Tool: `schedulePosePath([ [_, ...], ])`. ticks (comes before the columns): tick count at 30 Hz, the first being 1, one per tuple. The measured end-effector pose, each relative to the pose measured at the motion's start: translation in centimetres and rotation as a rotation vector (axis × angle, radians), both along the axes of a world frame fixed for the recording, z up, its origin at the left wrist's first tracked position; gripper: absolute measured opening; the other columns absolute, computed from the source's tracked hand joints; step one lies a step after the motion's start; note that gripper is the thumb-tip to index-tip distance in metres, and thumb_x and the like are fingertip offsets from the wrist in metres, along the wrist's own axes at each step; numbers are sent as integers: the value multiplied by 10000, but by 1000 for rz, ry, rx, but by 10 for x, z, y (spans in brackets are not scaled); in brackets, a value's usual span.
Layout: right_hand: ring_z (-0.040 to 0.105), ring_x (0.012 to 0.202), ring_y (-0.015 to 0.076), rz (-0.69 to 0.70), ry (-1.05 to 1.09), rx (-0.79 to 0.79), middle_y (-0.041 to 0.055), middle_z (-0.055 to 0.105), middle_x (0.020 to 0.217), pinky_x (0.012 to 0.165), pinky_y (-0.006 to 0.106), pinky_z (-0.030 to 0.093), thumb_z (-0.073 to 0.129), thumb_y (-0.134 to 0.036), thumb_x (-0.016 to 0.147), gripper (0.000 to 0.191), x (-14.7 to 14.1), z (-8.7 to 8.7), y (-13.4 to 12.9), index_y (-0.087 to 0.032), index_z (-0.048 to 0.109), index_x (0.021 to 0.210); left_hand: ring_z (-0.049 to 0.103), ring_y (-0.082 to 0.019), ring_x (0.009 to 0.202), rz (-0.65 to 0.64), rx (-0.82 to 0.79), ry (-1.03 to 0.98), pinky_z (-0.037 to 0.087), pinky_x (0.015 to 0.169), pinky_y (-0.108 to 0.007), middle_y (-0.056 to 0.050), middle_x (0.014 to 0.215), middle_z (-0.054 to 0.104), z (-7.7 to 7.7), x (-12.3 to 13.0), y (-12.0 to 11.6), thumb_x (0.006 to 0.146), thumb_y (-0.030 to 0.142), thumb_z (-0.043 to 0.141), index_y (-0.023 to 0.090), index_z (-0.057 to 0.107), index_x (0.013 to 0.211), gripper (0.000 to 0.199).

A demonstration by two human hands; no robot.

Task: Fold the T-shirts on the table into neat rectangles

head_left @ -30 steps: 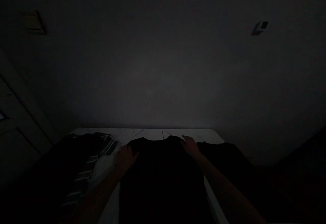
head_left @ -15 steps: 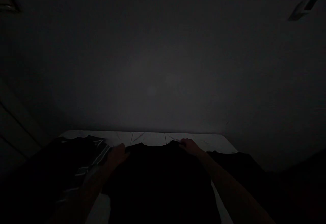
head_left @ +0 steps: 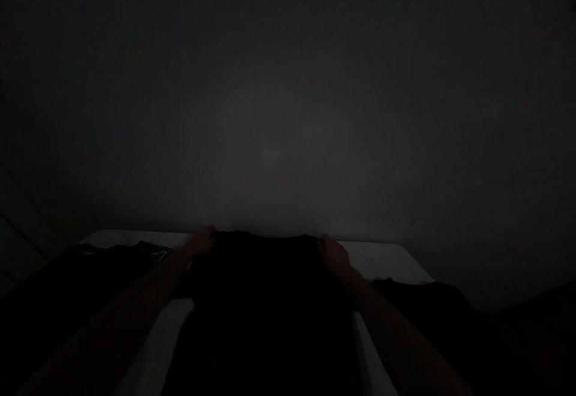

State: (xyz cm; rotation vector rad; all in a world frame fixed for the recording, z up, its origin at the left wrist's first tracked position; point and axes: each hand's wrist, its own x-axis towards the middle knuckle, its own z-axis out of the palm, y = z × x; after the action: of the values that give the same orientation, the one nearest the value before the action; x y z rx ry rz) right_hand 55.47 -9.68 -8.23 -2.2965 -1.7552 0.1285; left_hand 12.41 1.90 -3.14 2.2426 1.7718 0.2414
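Observation:
A black T-shirt [head_left: 270,300] stretches over the middle of the white table [head_left: 387,258], its neckline at the far end. My left hand [head_left: 202,241] is closed on the shirt's left shoulder area. At the opposite shoulder, my right hand [head_left: 333,255] grips the fabric, fingers closed. Both arms reach forward along the shirt's sides. The light is very dim, so folds and finger details are hard to make out.
Dark clothing [head_left: 103,270] with some light stripes lies on the left of the table. Another dark garment [head_left: 423,300] lies on the right. A plain grey wall [head_left: 279,114] rises behind the table's far edge.
Both hands have moved the shirt farther away, and its neckline now reaches the table's far edge. The view has shifted; the objects high on the wall are out of sight.

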Motion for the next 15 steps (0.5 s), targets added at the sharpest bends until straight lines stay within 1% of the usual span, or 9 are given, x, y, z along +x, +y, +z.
schedulePosePath([
  [2, 692, 951, 245, -14, 6, 20, 118, 735, 1047, 755, 310, 453, 441, -346, 1028, 250, 0, 5, 6, -195, 598, 1150, 667, -217, 1142, 7, 34, -7, 478, 1014, -303, -98, 1169, 737, 5, 6, 4, 769, 58, 463, 151, 663, 1149, 439],
  [4, 677, 1013, 256, -14, 13, 67, 146, 711, 1127, 824, 329, 471, 434, -329, 1024, 284, 0, 12, 7, -172, 593, 1200, 613, -231, 1242, 35, 95, -12, 430, 1092, -334, -135, 1288, 683, 10, 11, -1, 764, 20, 424, 112, 608, 1273, 549],
  [6, 643, 1111, 284, 12, 19, 157, 187, 667, 1226, 920, 369, 474, 435, -317, 1013, 343, -4, 19, -4, -140, 577, 1270, 558, -246, 1314, 50, 147, -16, 380, 1149, -368, -161, 1380, 622, 13, 14, -20, 796, 27, 406, 89, 553, 1354, 581],
  [8, 610, 1176, 308, 84, 53, 256, 194, 647, 1262, 991, 418, 468, 453, -311, 987, 380, -10, 22, -31, -140, 581, 1302, 553, -237, 1316, -14, 155, -29, 372, 1164, -371, -140, 1392, 619, 11, 10, -55, 843, 74, 417, 119, 573, 1349, 531],
  [9, 607, 1186, 311, 134, 83, 283, 181, 649, 1265, 1008, 435, 472, 464, -313, 973, 384, -14, 21, -53, -163, 596, 1300, 565, -230, 1299, -80, 141, -39, 385, 1159, -369, -121, 1375, 635, 8, 6, -78, 863, 104, 431, 146, 599, 1327, 496],
  [11, 627, 1167, 303, 234, 166, 267, 135, 658, 1271, 1011, 455, 496, 482, -335, 949, 380, -22, 9, -110, -244, 629, 1288, 583, -230, 1274, -252, 107, -67, 415, 1144, -385, -93, 1341, 662, -3, -11, -135, 884, 156, 461, 201, 644, 1289, 446],
  [13, 672, 1101, 286, 303, 267, 180, 80, 675, 1262, 961, 456, 547, 484, -370, 942, 371, -29, -13, -181, -357, 650, 1273, 587, -236, 1276, -353, 90, -78, 445, 1127, -406, -71, 1347, 664, -18, -35, -196, 901, 191, 476, 261, 667, 1276, 427],
  [14, 674, 1115, 281, 329, 315, 151, 59, 672, 1284, 963, 455, 558, 486, -384, 941, 376, -32, -26, -218, -415, 644, 1281, 586, -242, 1286, -381, 89, -80, 457, 1122, -416, -62, 1362, 660, -27, -48, -226, 907, 224, 498, 287, 671, 1277, 413],
  [15, 689, 1088, 279, 344, 352, 141, 39, 690, 1253, 927, 450, 584, 520, -402, 920, 367, -34, -40, -254, -476, 653, 1254, 589, -249, 1290, -376, 101, -87, 473, 1112, -420, -54, 1367, 661, -36, -62, -255, 909, 263, 531, 310, 675, 1273, 394],
])
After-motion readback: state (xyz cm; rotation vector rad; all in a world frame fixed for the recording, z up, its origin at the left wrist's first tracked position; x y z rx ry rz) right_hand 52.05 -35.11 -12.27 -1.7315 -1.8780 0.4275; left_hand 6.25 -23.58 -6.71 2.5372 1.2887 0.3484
